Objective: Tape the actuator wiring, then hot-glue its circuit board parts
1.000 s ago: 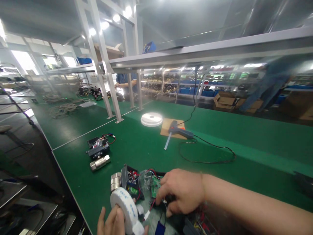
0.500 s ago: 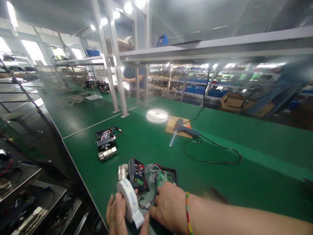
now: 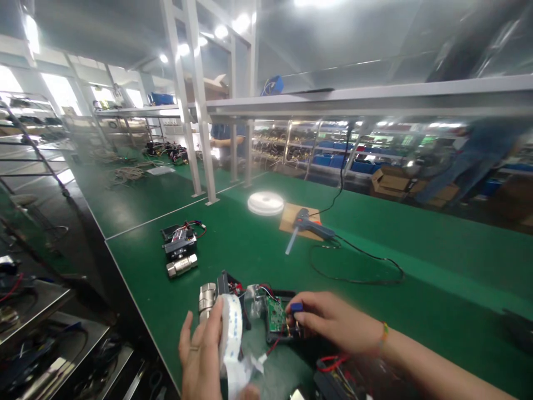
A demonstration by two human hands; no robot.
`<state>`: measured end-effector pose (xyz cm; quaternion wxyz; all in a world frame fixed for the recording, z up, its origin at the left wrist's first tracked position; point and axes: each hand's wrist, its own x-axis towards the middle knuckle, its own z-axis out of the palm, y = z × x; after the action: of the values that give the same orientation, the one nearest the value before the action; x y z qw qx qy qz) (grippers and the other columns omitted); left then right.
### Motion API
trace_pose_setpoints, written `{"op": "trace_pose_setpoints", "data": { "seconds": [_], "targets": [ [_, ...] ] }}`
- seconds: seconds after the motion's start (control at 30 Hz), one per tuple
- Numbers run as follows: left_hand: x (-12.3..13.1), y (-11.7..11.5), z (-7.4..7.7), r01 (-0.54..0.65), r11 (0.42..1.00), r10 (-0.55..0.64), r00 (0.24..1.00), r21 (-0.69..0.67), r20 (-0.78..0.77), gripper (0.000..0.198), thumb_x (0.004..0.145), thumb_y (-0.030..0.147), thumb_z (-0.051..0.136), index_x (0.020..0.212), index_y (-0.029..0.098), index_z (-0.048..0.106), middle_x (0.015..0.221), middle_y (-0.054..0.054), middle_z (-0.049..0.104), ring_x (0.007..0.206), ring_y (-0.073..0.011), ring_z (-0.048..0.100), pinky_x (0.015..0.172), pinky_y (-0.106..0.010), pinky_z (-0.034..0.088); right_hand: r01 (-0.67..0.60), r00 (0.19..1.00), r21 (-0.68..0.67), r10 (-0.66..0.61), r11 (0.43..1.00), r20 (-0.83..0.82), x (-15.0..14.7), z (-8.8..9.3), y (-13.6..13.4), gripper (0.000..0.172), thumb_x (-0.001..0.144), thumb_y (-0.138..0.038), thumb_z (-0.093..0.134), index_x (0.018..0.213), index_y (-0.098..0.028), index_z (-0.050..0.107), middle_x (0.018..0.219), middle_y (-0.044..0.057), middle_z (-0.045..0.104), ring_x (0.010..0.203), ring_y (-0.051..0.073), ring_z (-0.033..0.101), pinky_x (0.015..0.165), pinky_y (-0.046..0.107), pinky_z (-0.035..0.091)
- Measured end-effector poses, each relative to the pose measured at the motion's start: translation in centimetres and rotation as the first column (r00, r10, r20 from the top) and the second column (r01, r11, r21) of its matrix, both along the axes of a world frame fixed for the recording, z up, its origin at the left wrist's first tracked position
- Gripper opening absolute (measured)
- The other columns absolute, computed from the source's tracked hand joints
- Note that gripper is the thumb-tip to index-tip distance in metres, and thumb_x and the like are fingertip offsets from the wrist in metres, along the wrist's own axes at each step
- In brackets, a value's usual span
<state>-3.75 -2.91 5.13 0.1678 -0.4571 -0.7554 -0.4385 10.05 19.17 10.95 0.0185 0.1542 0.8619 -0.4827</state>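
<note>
My left hand (image 3: 202, 355) grips a roll of white double-sided foam tape (image 3: 230, 333) near the bench's front edge, a loose strip hanging from it. Just right of it, my right hand (image 3: 328, 319) pinches a small blue part (image 3: 296, 306) over an open black device (image 3: 272, 316) holding a green circuit board, red wires and a metal fitting. More red wires (image 3: 331, 362) lie under my right wrist.
On the green bench (image 3: 416, 266) lie a second black device with a metal valve (image 3: 180, 253), a white tape reel (image 3: 265, 203), and a corded glue gun (image 3: 310, 225) on cardboard. White frame posts (image 3: 200, 111) stand behind. Two people in blue work beyond the bench.
My right hand has lifted from the wires and now pinches a small blue part above the circuit board. My left hand turned the tape roll more edge-on.
</note>
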Motion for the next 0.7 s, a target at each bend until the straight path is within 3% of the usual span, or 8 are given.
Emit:
{"op": "trace_pose_setpoints", "data": {
  "seconds": [0.1,0.17,0.27,0.4,0.6,0.7],
  "targets": [
    [0.6,2.2,1.9,0.026,1.000,-0.026,0.999,-0.008,-0.040,0.057,0.101,0.039,0.030,0.152,0.015,0.025,0.136,-0.013,0.056,0.135,-0.0271,0.044,0.121,-0.053,0.016,0.071,0.995,-0.232,-0.085,0.970,-0.050,0.7,-1.7,0.2,0.036,0.094,-0.051,0.051,0.104,-0.017,0.056,0.096,0.007,0.069,0.074,0.015,0.060,0.070,0.029,0.050],
    [1.0,3.7,2.6,0.042,0.998,-0.048,0.993,-0.050,-0.111,0.056,0.101,0.030,0.033,0.153,0.014,0.022,0.127,-0.011,0.062,0.123,-0.0231,0.054,0.122,-0.051,0.013,0.094,0.991,-0.289,-0.118,0.953,-0.068,0.8,-2.2,0.2,0.036,0.093,-0.052,0.052,0.104,-0.018,0.051,0.094,0.007,0.069,0.074,0.015,0.060,0.069,0.030,0.051],
    [0.9,5.2,2.7,0.080,0.983,-0.120,0.962,-0.165,-0.246,0.059,0.100,0.025,0.038,0.153,0.010,0.016,0.127,-0.012,0.063,0.113,-0.0205,0.060,0.121,-0.049,0.003,0.107,0.987,-0.262,-0.134,0.959,-0.089,0.7,-2.3,0.2,0.034,0.091,-0.051,0.052,0.098,-0.018,0.049,0.087,0.006,0.068,0.072,0.016,0.059,0.065,0.029,0.049],
    [-0.1,5.7,1.8,0.098,0.950,-0.197,0.924,-0.296,-0.326,0.060,0.099,0.020,0.038,0.154,0.012,0.015,0.136,-0.012,0.059,0.120,-0.0195,0.058,0.120,-0.044,-0.004,0.142,0.971,-0.181,-0.173,0.973,-0.167,0.2,-2.4,0.3,0.028,0.087,-0.044,0.055,0.092,-0.017,0.054,0.079,0.002,0.061,0.071,0.015,0.053,0.065,0.027,0.044],
    [-0.7,6.1,0.9,0.088,0.946,-0.165,0.959,-0.313,-0.229,0.059,0.101,0.039,0.039,0.152,0.019,0.021,0.130,-0.012,0.062,0.119,-0.0266,0.057,0.115,-0.054,0.012,0.168,0.952,-0.145,-0.198,0.975,-0.233,0.0,-2.4,0.1,0.021,0.085,-0.036,0.057,0.091,-0.016,0.058,0.077,0.001,0.059,0.072,0.016,0.050,0.065,0.027,0.041],
    [-0.5,6.7,0.4,0.075,0.944,-0.156,0.960,-0.322,-0.233,0.056,0.102,0.036,0.036,0.153,0.021,0.020,0.130,-0.012,0.061,0.118,-0.0270,0.057,0.112,-0.057,0.016,0.176,0.949,-0.123,-0.201,0.977,-0.242,0.1,-2.1,-0.1,0.019,0.086,-0.034,0.057,0.091,-0.016,0.060,0.078,0.001,0.060,0.072,0.016,0.051,0.066,0.027,0.041]
  ]
}}
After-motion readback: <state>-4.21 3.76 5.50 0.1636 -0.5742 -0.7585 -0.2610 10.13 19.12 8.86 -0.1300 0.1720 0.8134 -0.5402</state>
